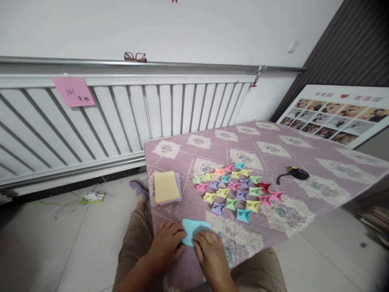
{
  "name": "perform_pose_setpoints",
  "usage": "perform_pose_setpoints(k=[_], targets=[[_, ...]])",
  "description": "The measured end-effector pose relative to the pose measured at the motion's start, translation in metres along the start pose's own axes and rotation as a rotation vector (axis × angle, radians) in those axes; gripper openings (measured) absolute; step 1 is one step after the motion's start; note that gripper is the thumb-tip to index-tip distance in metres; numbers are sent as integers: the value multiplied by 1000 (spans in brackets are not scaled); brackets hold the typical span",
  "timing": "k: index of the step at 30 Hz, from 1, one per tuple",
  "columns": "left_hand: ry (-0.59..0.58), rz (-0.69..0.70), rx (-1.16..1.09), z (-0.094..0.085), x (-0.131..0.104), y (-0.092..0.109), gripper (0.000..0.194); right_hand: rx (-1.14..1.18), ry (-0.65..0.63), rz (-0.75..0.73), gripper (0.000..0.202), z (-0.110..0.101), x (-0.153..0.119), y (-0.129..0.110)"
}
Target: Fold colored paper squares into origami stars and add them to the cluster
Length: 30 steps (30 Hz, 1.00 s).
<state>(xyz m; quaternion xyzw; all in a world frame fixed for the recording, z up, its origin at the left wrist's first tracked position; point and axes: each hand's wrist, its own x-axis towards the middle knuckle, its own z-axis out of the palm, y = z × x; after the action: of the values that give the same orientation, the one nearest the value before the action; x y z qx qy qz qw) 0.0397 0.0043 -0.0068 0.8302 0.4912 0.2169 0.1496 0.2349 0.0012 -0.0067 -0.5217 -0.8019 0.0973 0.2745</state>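
- At the near side of the worktop (179,160), blue paper (191,226) lies
- Left grip (170,238) touches its left edge
- Right grip (210,247) overlaps its right side
- Whether either pinches, I cannot tell

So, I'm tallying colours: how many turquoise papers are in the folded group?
3: the far paper at the back edge, the middle paper left of centre, the near paper at the front edge.
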Motion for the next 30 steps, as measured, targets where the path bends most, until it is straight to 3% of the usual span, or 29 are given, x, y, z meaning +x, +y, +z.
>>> perform_pose_setpoints(k=[6, 13, 19, 23, 26, 30], targets=[[-54, 62, 90, -1, 10, -4, 13, 2, -60, -25, 27, -8, 1, -3], [-87, 79, -2, -12, 9, -1, 25, -30, -14, -4, 23, 0, 3, -1], [-194, 147, 186, -10, 13, -4, 16, -18, 2, 13, 17, 1, 2, -1], [-227, 161, 253, -5, 18, -7, 11, 10, -19, -6, 27, -5, 0, -4], [-235, 146, 238, -5, 23, -8, 9, 19, -18, 4, 33, -7, -1, -5], [-197, 111, 133, -11, 27, -6, 7, 10, 14, 33, 26, -4, 0, -4]])
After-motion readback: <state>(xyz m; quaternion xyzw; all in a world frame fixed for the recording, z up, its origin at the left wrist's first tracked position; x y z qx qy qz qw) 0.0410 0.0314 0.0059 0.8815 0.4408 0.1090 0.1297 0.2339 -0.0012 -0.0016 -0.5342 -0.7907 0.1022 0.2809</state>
